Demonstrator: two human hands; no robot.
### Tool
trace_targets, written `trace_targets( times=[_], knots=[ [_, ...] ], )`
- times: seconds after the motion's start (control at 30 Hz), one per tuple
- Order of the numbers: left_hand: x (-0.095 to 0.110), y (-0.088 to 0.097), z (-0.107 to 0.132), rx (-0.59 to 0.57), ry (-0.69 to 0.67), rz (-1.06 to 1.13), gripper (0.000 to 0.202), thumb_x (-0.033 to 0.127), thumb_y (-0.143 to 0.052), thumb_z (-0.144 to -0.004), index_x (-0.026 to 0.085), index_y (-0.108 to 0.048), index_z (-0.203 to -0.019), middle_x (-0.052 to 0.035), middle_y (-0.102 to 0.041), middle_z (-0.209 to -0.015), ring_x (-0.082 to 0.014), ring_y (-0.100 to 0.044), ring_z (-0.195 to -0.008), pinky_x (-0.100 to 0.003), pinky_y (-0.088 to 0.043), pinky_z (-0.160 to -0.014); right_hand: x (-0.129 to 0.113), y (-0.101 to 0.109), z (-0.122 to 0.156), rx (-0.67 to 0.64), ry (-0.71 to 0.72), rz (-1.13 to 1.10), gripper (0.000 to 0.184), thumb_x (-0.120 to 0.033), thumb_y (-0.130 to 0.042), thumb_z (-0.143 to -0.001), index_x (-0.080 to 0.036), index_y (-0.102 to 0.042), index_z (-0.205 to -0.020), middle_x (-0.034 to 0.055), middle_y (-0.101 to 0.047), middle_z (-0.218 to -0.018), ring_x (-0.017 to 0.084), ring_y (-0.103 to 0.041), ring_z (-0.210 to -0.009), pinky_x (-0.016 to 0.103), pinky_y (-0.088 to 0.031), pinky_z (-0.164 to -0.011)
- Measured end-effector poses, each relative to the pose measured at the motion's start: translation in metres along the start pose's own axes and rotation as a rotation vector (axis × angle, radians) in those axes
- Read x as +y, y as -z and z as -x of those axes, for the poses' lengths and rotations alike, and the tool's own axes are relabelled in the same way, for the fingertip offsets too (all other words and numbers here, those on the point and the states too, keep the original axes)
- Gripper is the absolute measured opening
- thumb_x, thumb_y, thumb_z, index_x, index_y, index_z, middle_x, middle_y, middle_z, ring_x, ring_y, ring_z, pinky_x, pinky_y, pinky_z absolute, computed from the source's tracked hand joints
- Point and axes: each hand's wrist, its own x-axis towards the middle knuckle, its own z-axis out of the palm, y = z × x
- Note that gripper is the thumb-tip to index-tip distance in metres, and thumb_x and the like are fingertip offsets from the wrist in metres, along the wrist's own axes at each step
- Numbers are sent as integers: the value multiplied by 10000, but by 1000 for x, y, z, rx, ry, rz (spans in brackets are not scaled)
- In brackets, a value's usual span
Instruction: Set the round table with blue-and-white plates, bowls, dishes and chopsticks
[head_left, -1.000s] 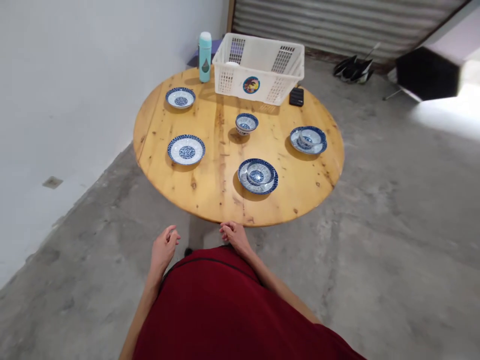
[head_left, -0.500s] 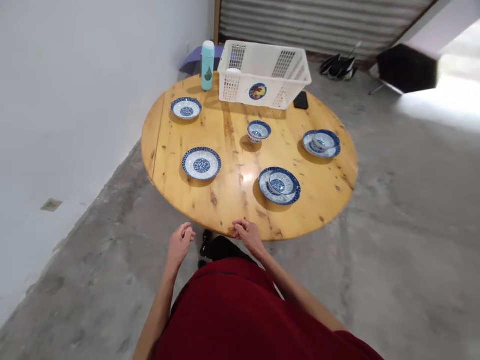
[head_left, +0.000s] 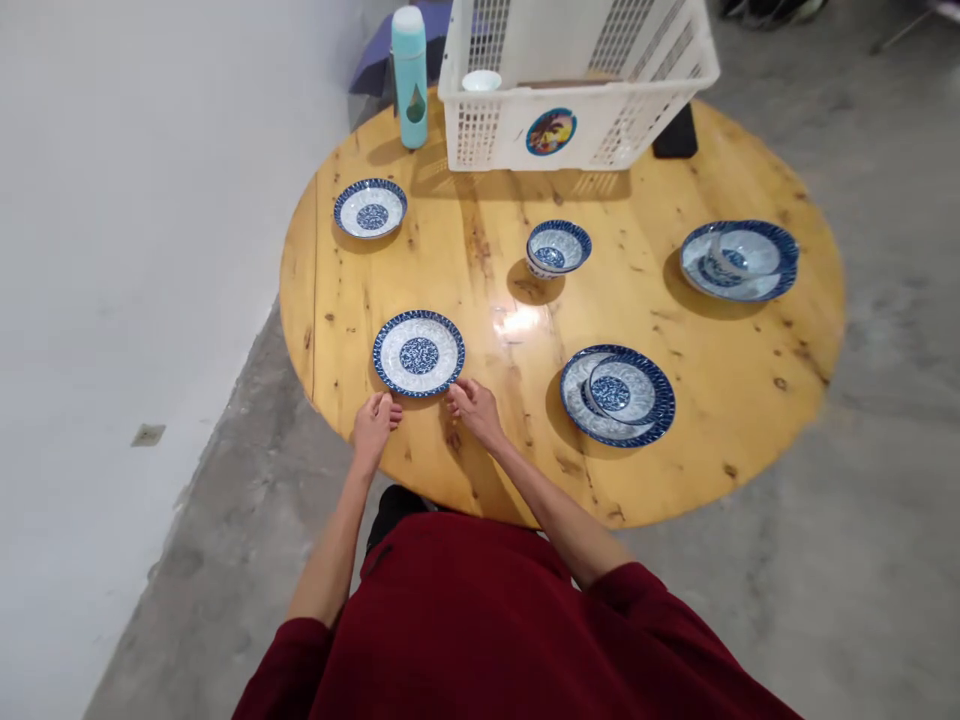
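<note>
A blue-and-white plate [head_left: 419, 354] lies on the round wooden table [head_left: 495, 450] in front of me. My left hand [head_left: 376, 428] is just below the plate's near left edge, its fingers loosely bent with nothing in them. At the near right rim is my right hand [head_left: 475, 411], half open, fingertips at or very near the edge; whether they touch cannot be made out. Right of it, a second plate [head_left: 656, 405] carries a bowl [head_left: 616, 388]. Farther back stands a bowl [head_left: 557, 246] that seems to be stacked on another.
A smaller dish [head_left: 371, 208] lies at the back left. At the far right, another plate [head_left: 780, 275] bears a bowl [head_left: 739, 258]. Along the back are a turquoise bottle [head_left: 410, 85], a white plastic basket [head_left: 502, 140] with a white item inside, and a black phone [head_left: 676, 135].
Both hands have moved forward from the table's near edge to the nearest left plate. My view has come closer to the table. The dishes appear to have stayed in place.
</note>
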Motion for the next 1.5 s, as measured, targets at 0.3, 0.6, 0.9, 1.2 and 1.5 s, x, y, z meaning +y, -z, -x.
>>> trace_targets(
  times=[0.3,0.6,0.9,1.2,1.5],
  knots=[
    [10,-8,-40,-7,-59,-33,334,513,-595,-853,196,-556,-757,22,-589,-661,-126,-635,-566,-220,-552,-516,-1,-11,-16,60,1,33,341,-558,-524,-841,-232,-535,-743,1,-626,-641,211,-665,-611,295,-502,-576],
    [15,5,-58,-89,-8,5,303,489,-612,-836,189,-564,-828,15,-636,-703,-141,-692,-619,-213,-571,-521,-9,-23,-26,75,-1,57,303,-484,-536,-869,-238,-507,-695,-17,-597,-598,191,-658,-617,278,-500,-597],
    [24,29,-79,-170,42,25,392,563,-592,-867,173,-573,-830,-11,-654,-694,-150,-709,-601,-204,-551,-511,-15,2,-23,275,-197,-150,237,-403,-576,-908,-194,-603,-800,16,-692,-693,119,-634,-536,214,-499,-499],
    [40,49,-108,-93,-29,-34,366,499,-567,-895,153,-656,-977,-41,-709,-787,-124,-689,-648,-208,-544,-590,-38,69,-98,640,-128,-204,95,-233,-541,-883,-177,-600,-836,-15,-673,-687,83,-603,-495,173,-485,-463],
    [43,59,-118,-129,-33,-130,347,519,-582,-877,180,-651,-904,-34,-698,-757,-150,-674,-655,-257,-552,-634,-56,114,-156,743,-89,-30,152,-355,-542,-908,-219,-577,-850,42,-681,-805,123,-628,-558,251,-506,-482]
  ],
)
